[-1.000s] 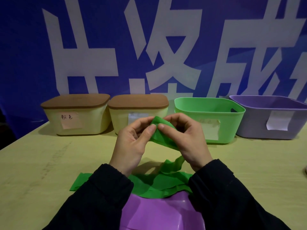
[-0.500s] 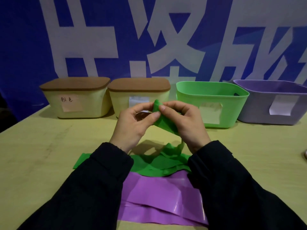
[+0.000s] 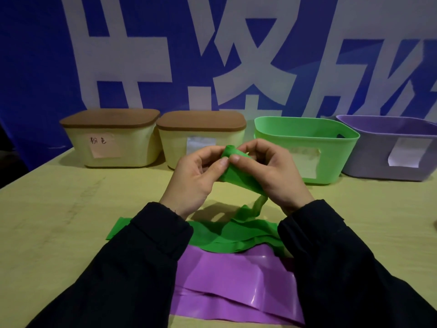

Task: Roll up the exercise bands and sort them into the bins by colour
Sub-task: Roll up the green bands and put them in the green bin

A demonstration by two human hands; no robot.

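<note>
- Two hands work above the table (image 3: 59,209): the left hand (image 3: 194,178) and the right hand (image 3: 272,176) both pinch one green band (image 3: 236,176) between thumbs and curled fingers, thumb tips nearly touching.
- The green band's upper end is wound into a small roll just in front of the green bin (image 3: 307,147); its loose length hangs down and lies crumpled on the table, nearer the person than that bin.
- One purple band (image 3: 236,280) lies flat on the table beneath the green band's loose end, between the two black sleeves.
- Four bins stand in one row: the green bin, open; one purple bin (image 3: 390,152) just to its right, open; two cream bins to its left, the nearer cream bin (image 3: 201,143) and the far cream bin (image 3: 111,143), each under a brown lid.
- Each of the four bins carries one paper label.
</note>
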